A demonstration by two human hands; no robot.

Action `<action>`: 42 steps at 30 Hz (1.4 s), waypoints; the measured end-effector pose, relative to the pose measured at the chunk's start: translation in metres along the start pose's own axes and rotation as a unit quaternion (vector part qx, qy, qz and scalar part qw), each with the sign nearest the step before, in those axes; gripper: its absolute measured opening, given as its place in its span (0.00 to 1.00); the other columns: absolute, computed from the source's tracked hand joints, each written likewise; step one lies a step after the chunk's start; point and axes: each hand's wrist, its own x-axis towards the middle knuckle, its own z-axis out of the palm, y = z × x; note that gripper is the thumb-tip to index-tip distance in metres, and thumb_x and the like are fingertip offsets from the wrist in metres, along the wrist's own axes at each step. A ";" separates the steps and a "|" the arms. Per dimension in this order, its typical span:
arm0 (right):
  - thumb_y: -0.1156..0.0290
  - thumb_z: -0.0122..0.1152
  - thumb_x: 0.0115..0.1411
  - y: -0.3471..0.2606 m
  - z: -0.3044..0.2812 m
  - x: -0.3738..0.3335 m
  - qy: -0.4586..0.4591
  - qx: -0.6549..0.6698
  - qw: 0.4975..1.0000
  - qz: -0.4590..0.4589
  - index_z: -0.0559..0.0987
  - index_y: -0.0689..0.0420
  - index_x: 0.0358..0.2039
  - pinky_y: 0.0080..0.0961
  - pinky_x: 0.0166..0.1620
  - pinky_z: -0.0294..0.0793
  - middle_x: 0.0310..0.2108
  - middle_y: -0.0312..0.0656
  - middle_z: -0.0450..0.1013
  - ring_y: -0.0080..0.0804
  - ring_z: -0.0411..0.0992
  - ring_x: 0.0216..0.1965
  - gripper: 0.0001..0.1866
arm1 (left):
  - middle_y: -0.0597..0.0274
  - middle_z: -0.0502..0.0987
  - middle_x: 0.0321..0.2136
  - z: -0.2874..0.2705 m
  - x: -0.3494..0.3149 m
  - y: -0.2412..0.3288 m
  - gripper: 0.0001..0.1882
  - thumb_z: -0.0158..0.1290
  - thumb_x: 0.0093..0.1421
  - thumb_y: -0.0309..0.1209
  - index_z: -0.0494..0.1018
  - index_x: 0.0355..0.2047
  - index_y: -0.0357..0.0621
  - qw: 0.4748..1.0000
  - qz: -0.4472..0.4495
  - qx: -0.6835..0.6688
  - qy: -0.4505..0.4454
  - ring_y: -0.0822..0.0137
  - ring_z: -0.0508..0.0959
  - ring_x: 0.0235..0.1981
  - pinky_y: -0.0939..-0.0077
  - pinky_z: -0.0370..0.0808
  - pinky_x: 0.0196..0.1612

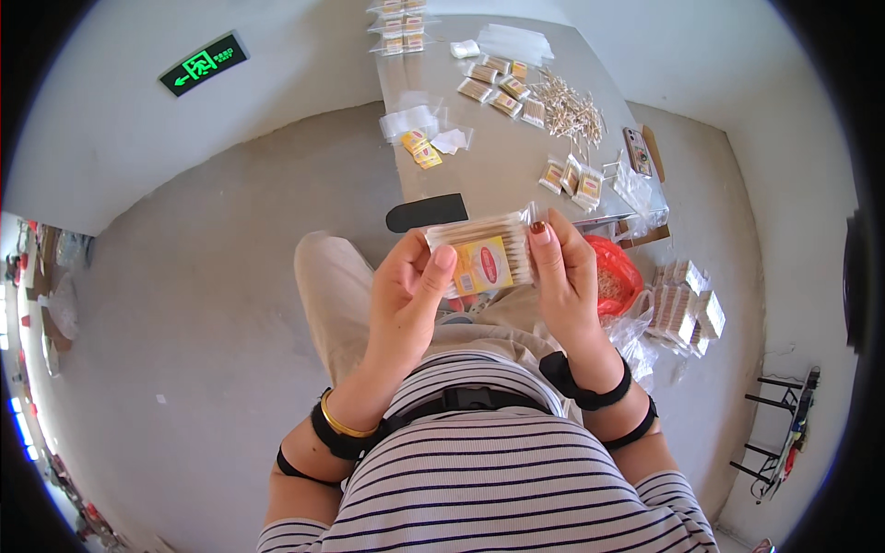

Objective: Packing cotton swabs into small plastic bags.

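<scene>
Between both hands, above my lap, I hold a clear bag of cotton swabs with a yellow and red label card. My left hand grips its left end, the thumb lying over the front. At the other end, the thumb and fingers of my right hand pinch the clear plastic edge. Past the bag, on the grey table, lie several filled swab bags, a pile of loose cotton swabs and a smaller group of filled bags. Yellow label cards rest near the table's left side.
Empty clear bags lie at the table's far end; more filled packs stand at the far left. A phone lies by the right edge. Right of my legs are a red plastic bag with swabs and stacked packs on the floor.
</scene>
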 end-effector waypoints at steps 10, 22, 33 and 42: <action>0.63 0.46 0.73 0.002 0.019 0.002 -0.030 -0.076 0.997 0.017 0.67 0.59 0.25 0.19 0.24 0.52 0.18 0.29 0.56 0.14 0.52 0.23 0.19 | 0.71 0.70 0.27 -0.004 0.005 -0.012 0.19 0.35 0.74 0.48 0.66 0.40 0.46 0.999 -0.007 0.042 0.026 0.84 0.68 0.25 0.89 0.66 0.26; 0.66 0.47 0.72 0.025 0.034 0.028 -0.015 -0.143 0.990 0.002 0.67 0.60 0.26 0.25 0.24 0.56 0.16 0.35 0.59 0.20 0.54 0.20 0.17 | 0.73 0.68 0.20 -0.014 0.047 -0.048 0.27 0.32 0.73 0.55 0.68 0.33 0.47 0.991 -0.020 0.030 0.130 0.83 0.63 0.18 0.87 0.59 0.19; 0.70 0.50 0.67 0.163 0.008 0.088 -0.024 -0.348 0.937 -0.036 0.66 0.61 0.26 0.44 0.26 0.65 0.19 0.53 0.69 0.57 0.68 0.22 0.13 | 0.59 0.79 0.31 -0.121 0.069 -0.125 0.31 0.32 0.71 0.57 0.68 0.50 0.40 0.962 -0.209 0.093 0.148 0.77 0.72 0.23 0.85 0.64 0.22; 0.68 0.53 0.64 0.261 -0.015 0.102 -0.074 -0.501 0.861 -0.057 0.69 0.58 0.26 0.47 0.27 0.70 0.19 0.51 0.71 0.54 0.72 0.23 0.11 | 0.63 0.78 0.32 -0.170 0.030 -0.134 0.29 0.33 0.72 0.55 0.68 0.51 0.42 0.942 -0.267 0.075 0.189 0.78 0.72 0.26 0.86 0.66 0.27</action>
